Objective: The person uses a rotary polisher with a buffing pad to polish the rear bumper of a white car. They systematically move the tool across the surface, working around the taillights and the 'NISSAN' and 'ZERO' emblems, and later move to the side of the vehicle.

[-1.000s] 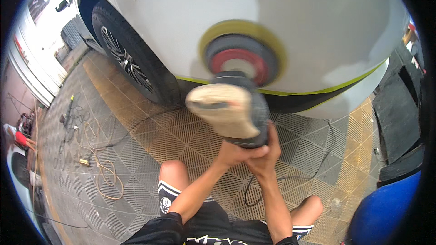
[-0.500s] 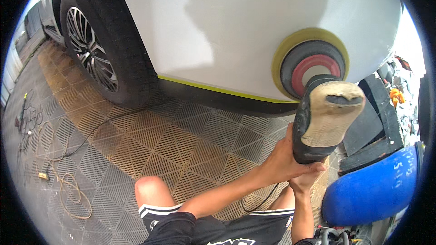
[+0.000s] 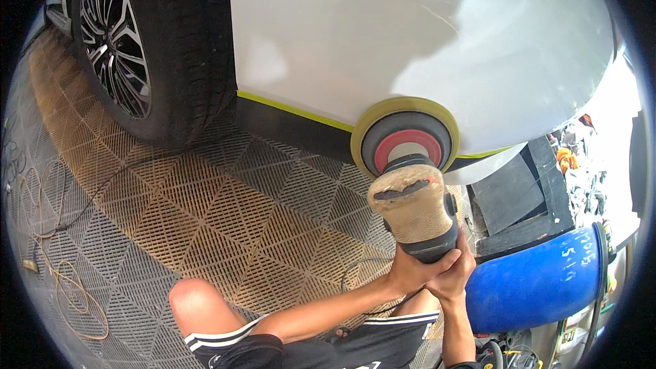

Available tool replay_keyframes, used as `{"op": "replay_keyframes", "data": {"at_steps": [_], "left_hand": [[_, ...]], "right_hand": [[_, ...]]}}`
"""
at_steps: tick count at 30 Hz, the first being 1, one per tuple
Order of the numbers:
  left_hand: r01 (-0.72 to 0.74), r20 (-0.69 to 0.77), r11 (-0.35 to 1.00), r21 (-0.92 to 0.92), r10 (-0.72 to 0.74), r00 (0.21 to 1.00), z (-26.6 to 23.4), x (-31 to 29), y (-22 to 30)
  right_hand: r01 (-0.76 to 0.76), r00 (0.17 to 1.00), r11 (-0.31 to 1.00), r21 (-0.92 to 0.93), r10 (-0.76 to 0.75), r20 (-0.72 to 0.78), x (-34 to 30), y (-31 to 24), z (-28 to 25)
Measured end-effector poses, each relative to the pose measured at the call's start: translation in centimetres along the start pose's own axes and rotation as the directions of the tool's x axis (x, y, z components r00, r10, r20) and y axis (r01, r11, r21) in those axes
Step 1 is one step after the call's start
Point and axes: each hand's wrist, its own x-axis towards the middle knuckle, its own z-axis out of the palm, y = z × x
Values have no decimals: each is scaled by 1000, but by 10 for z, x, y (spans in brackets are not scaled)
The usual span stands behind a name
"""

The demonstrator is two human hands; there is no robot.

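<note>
Both my hands are closed round the rear of a rotary polisher [image 3: 418,222] with a worn beige cover and a black body. My left hand [image 3: 412,272] grips it from the left and below, and my right hand [image 3: 456,275] wraps its right side, close against the left. The polisher's round yellow-rimmed pad [image 3: 370,120], with grey and red rings behind it, lies against the lower part of a white car bumper [image 3: 342,34]. The pad overlaps the yellow masking tape [image 3: 294,110] along the bumper's bottom edge. Its working face is hidden.
A car wheel [image 3: 113,44] stands at the left. Patterned floor grating [image 3: 205,225] spreads below, with a hose [image 3: 75,287] and a dark cable [image 3: 119,176] on it. At the right lie a blue barrel [image 3: 533,280] and dark flat panels [image 3: 509,195].
The polisher and both hands have moved left and lower along the bumper, so the pad now overlaps the tape. Its rear end has swung left. The whole view has shifted too.
</note>
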Motion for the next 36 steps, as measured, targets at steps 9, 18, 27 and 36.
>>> {"op": "replay_keyframes", "data": {"at_steps": [9,18,27,36], "left_hand": [[-105,-104,993,57,110,988,-29,-10,0],[-94,-109,984,152,111,988,-53,-7,-4],[108,57,917,385,-140,989,-29,-1,-23],[-151,-106,812,564,252,962,-87,1,-3]], "right_hand": [[20,994,997,73,-28,110,5,-8,24],[-33,996,990,134,21,89,-1,-7,47],[-353,925,892,283,379,-39,-79,30,60],[-73,997,937,341,72,14,-9,7,113]]}}
